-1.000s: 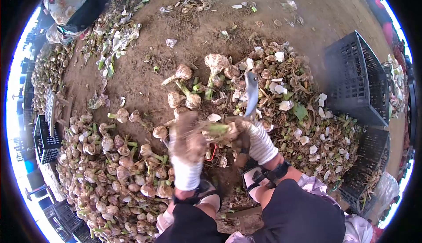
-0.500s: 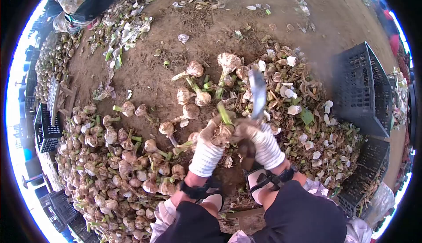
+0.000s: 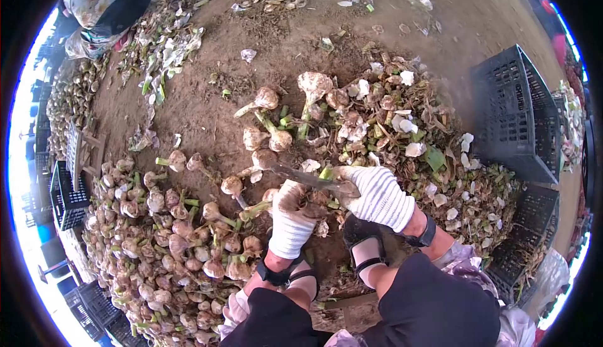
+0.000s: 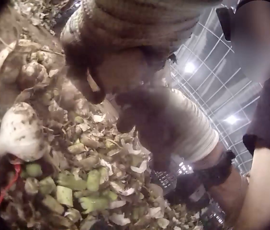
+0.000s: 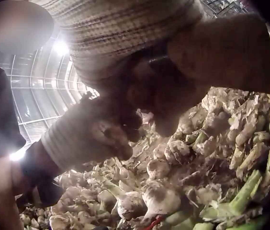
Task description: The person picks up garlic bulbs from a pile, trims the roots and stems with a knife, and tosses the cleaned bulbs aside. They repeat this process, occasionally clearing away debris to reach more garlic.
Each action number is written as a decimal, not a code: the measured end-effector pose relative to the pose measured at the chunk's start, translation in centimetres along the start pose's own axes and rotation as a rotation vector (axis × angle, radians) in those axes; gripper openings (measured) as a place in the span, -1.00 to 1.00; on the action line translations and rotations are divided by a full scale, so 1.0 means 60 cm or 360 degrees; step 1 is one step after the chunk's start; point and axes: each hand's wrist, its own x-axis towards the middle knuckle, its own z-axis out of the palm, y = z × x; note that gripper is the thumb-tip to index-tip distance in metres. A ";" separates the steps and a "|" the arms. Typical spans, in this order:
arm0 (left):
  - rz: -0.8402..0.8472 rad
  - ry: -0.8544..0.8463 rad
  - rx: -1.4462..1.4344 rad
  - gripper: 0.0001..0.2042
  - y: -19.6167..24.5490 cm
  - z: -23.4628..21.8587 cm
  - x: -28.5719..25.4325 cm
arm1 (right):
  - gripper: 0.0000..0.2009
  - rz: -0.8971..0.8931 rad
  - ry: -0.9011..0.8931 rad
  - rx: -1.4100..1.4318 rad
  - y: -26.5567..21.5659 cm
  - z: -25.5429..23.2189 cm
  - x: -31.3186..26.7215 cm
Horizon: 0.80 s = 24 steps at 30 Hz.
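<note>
Both hands wear soiled white knit gloves and meet in front of the shins. My right hand (image 3: pixel 375 195) grips a dark-bladed knife (image 3: pixel 308 176), whose blade points left over the other hand in the head view. My left hand (image 3: pixel 294 215) is curled round a garlic bulb (image 3: pixel 312 211), mostly hidden by fingers and blade; a bit of green stem (image 3: pixel 325 173) shows above the blade. In the left wrist view the right hand (image 4: pixel 166 122) lies close against the left. The right wrist view shows the left hand (image 5: pixel 89 134) beside the right, both in shadow.
Garlic bulbs with stems (image 3: pixel 182 240) are heaped at the left, and a few lie ahead on the soil (image 3: pixel 207 108). Trimmed stems and peelings (image 3: pixel 433 177) pile at the right, beside black crates (image 3: pixel 518 114). Two sandalled feet (image 3: pixel 370 256) stand just below the hands.
The knife has swung from pointing up and away to lying leftward across the left hand. The green stem, upright above the hands half a second ago, is now mostly behind the blade.
</note>
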 end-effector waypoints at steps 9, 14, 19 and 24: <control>0.0552 0.1142 0.0593 -0.73 -0.007 -0.188 0.011 | -0.72 0.0684 -0.0068 0.0596 0.158 0.033 -0.119; -0.0213 0.1949 0.0762 -0.61 0.097 -0.257 -0.017 | -0.67 0.0570 0.0156 0.0659 0.128 0.061 -0.061; 0.0356 0.0225 0.2276 -0.52 -0.002 -0.104 -0.051 | -0.68 0.0325 0.0035 0.0200 0.085 0.065 -0.036; -0.0366 0.0092 0.2268 -0.59 -0.152 -0.082 -0.038 | -0.66 0.0444 0.0121 0.0470 0.086 0.065 -0.069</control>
